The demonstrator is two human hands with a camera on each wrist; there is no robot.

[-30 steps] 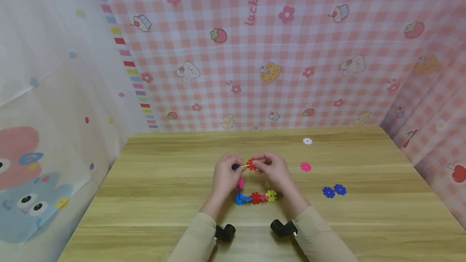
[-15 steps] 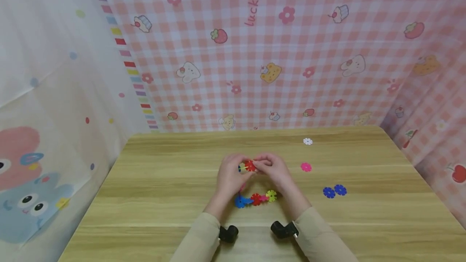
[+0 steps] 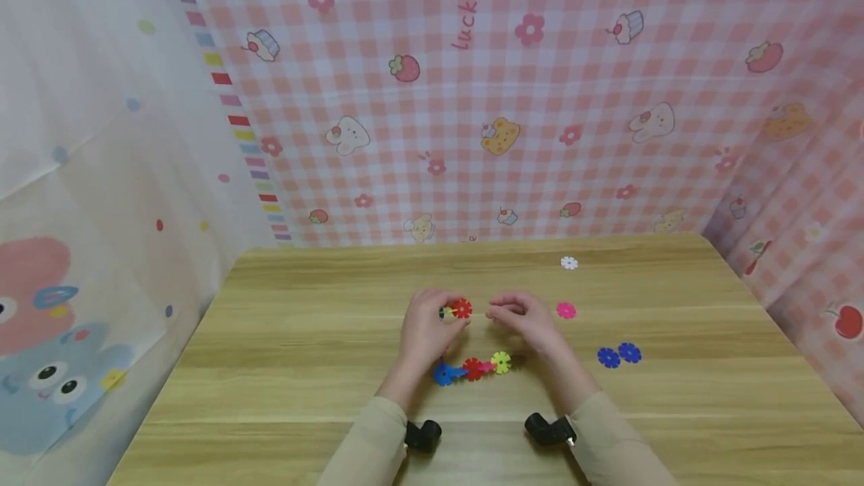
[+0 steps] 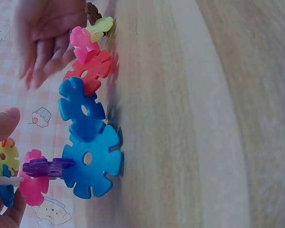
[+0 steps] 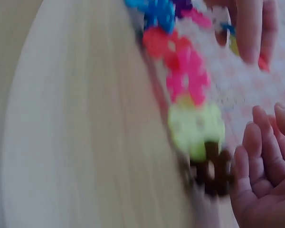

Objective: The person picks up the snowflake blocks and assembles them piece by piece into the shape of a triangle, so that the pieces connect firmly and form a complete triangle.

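Observation:
Snowflake discs joined edge to edge form a bent chain. My left hand (image 3: 424, 330) pinches its far end, where a red disc (image 3: 462, 309) sticks out beside a yellow disc (image 4: 4, 154). In the left wrist view, white, pink (image 4: 34, 191) and purple (image 4: 50, 167) discs lead to a large blue disc (image 4: 97, 164). From there the row runs through another blue disc (image 4: 78, 102), a red disc (image 4: 97, 66), pink, yellow (image 5: 195, 128) and a brown disc (image 5: 218, 173). Apart from the red end, my right hand (image 3: 529, 319) has loosely bent fingers and holds nothing.
Loose discs lie on the wooden table (image 3: 304, 351) to the right: a white disc (image 3: 569, 263), a pink disc (image 3: 566, 310) and two dark blue discs (image 3: 609, 358) side by side. A checked cloth (image 3: 418, 171) hangs behind the table.
My right hand has let go of the red disc and moved right. My left hand has shifted slightly right and keeps its pinch on the chain.

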